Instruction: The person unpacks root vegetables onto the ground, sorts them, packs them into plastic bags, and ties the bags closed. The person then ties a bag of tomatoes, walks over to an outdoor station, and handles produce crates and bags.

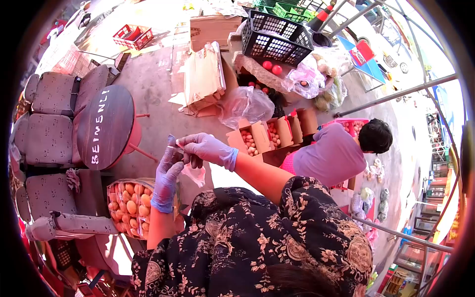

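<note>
My left hand (167,183), in a thin blue glove, is raised in front of me with its fingers bent together. My right hand (207,147), gloved likewise, reaches across and pinches at the left fingertips. A small bluish scrap (171,140) sticks up there; whether it is glove material or a separate thing I cannot make out. Just below the fingers is a piece of clear plastic (195,174); whether a hand holds it is unclear. Beside my left wrist stands a clear-wrapped container of orange-coloured round produce (129,204).
A round table (106,127) and grey patterned seats (52,138) stand at left. Ahead are flattened cardboard (204,79), a black crate (277,38) and plastic bags (247,106). Cardboard boxes of produce (249,141) sit near a crouching person (329,153) at right.
</note>
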### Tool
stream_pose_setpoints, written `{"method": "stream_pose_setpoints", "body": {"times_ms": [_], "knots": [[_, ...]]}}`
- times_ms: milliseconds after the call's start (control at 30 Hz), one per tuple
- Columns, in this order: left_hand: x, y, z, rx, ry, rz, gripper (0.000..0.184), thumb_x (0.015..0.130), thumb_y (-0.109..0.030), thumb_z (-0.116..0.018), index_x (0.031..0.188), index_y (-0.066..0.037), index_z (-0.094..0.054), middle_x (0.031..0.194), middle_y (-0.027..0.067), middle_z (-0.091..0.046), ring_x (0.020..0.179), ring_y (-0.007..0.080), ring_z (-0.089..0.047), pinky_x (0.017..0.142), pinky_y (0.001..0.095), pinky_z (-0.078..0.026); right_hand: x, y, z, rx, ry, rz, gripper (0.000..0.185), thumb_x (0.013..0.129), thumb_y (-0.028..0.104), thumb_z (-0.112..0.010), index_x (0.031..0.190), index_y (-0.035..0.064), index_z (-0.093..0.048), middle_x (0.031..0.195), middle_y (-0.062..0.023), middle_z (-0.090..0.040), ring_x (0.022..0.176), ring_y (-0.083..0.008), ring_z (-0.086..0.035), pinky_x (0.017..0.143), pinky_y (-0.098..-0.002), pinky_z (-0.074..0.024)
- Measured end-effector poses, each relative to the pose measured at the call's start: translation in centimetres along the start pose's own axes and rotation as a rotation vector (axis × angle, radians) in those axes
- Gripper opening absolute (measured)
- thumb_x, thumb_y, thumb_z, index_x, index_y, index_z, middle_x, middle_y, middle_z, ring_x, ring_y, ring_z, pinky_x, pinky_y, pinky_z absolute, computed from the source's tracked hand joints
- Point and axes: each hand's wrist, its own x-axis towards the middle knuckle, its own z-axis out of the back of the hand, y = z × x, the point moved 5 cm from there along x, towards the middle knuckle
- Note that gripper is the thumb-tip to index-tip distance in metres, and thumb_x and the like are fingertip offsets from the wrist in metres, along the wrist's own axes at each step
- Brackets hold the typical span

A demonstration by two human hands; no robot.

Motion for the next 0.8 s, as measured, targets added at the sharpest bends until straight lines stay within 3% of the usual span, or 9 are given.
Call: {"method": "stream_pose_setpoints", "body": {"times_ms": [100,233,267,367,500,633,700,800], "knots": [[6.8,-0.8,0.9,0.000,-0.027,0.073,0.072,0.080,-0.003,-0.057,0.142,-0.009,-0.021,0.107,0.0013,-0.050,0.093,0.0105,-0.048,0.090,0.0269,-0.037,6.6,2.1,3.4,-0.016,0.098,-0.076,0.018,0.088,0.017,-0.044,0.089,0.0017,-0.054,0.065,-0.0047,-0.057,0.050,-0.0128,-0.059,0.043,-0.0228,-0.0487],[16.5,0.4,6.0,-0.023,-0.067,0.210,0.068,0.081,-0.002,-0.055,0.140,-0.003,-0.022,0.136,0.0055,-0.038,0.114,0.0115,-0.041,0.097,0.0260,-0.033,16.1,5.7,8.9,-0.013,0.197,-0.167,0.017,0.088,0.015,-0.042,0.089,0.0012,-0.052,0.071,-0.0079,-0.058,0.051,-0.0154,-0.059,0.043,-0.0249,-0.0486],[19.0,1.1,7.6,0.016,-0.118,0.155,0.067,0.082,-0.002,-0.054,0.140,-0.003,-0.022,0.132,0.0047,-0.042,0.111,0.0114,-0.043,0.097,0.0264,-0.034,18.5,6.6,10.3,-0.061,0.200,-0.182,0.017,0.088,0.015,-0.042,0.091,0.0009,-0.052,0.073,-0.0086,-0.059,0.052,-0.0161,-0.060,0.044,-0.0253,-0.0488],[24.6,0.0,8.6,-0.087,-0.206,0.272,0.065,0.083,-0.005,-0.053,0.140,-0.004,-0.023,0.131,0.0055,-0.043,0.113,0.0137,-0.044,0.095,0.0261,-0.035,24.0,9.7,12.9,-0.218,0.233,-0.292,0.019,0.086,0.014,-0.042,0.094,0.0002,-0.052,0.079,-0.0092,-0.059,0.061,-0.0163,-0.062,0.048,-0.0257,-0.0502],[32.3,-2.0,9.6,-0.154,-0.270,0.137,0.065,0.083,-0.007,-0.053,0.141,-0.004,-0.022,0.124,0.0063,-0.047,0.109,0.0156,-0.048,0.094,0.0266,-0.036,30.0,13.4,17.5,-0.345,0.278,-0.323,0.021,0.086,0.016,-0.045,0.097,0.0009,-0.054,0.081,-0.0066,-0.061,0.066,-0.0123,-0.061,0.055,-0.0241,-0.0493],[39.7,-3.3,12.0,-0.136,-0.202,0.127,0.069,0.080,-0.003,-0.049,0.141,-0.003,-0.018,0.133,0.0098,-0.040,0.121,0.0187,-0.039,0.101,0.0313,-0.030,35.4,16.0,21.2,-0.205,0.168,-0.178,0.016,0.080,0.016,-0.056,0.088,0.0019,-0.054,0.074,-0.0044,-0.057,0.064,-0.0091,-0.056,0.053,-0.0230,-0.0457],[43.5,-4.6,13.1,-0.082,-0.196,0.102,0.066,0.081,-0.007,-0.052,0.140,-0.001,-0.022,0.134,0.0109,-0.040,0.120,0.0196,-0.040,0.102,0.0322,-0.029,38.0,18.2,22.7,-0.349,0.058,0.017,0.020,0.080,0.018,-0.059,0.089,0.0006,-0.054,0.076,-0.0035,-0.056,0.068,-0.0100,-0.053,0.060,-0.0239,-0.0451],[49.2,-5.6,16.7,0.011,-0.193,0.074,0.058,0.083,-0.009,-0.053,0.136,0.002,-0.031,0.132,0.0105,-0.043,0.119,0.0189,-0.042,0.102,0.0321,-0.031,42.4,21.0,24.7,-0.317,-0.048,0.040,0.023,0.082,0.021,-0.058,0.090,-0.0001,-0.055,0.076,-0.0037,-0.056,0.068,-0.0107,-0.053,0.061,-0.0245,-0.0452]]}}
